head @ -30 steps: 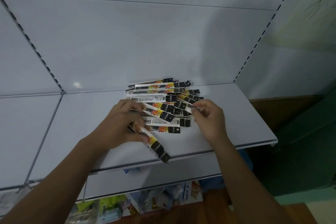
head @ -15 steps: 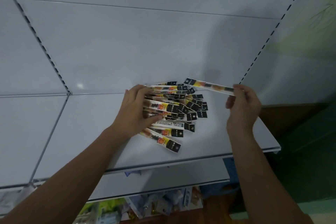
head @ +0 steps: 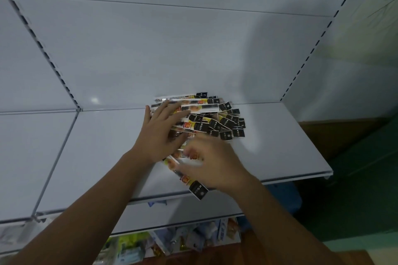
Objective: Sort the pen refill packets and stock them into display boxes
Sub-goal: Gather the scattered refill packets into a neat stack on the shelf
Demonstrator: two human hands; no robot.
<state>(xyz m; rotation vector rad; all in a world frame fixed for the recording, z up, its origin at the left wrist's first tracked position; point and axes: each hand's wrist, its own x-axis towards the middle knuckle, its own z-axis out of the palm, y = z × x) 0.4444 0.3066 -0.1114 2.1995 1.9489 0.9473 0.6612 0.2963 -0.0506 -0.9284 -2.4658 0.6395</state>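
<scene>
While the packets [head: 206, 122] lie fanned in a pile on the white shelf [head: 97, 157], close against the back panel [head: 150, 49], they are pressed down by the left hand [head: 159, 135], its fingers laid straight and spread over the pile's left side. The pile's near end is covered by the right hand [head: 215, 163], which is blurred; whether anything is gripped by it cannot be told.

Pale metal shelf [head: 86, 157]: a fanned heap of long, flat plastic pen refill packets [head: 206, 122] lies mid-width against the back edge. One black-ended packet [head: 197, 188] reaches the front edge. The left hand [head: 159, 135] rests on the heap's left side; the right hand [head: 215, 163] is over its front part.
</scene>
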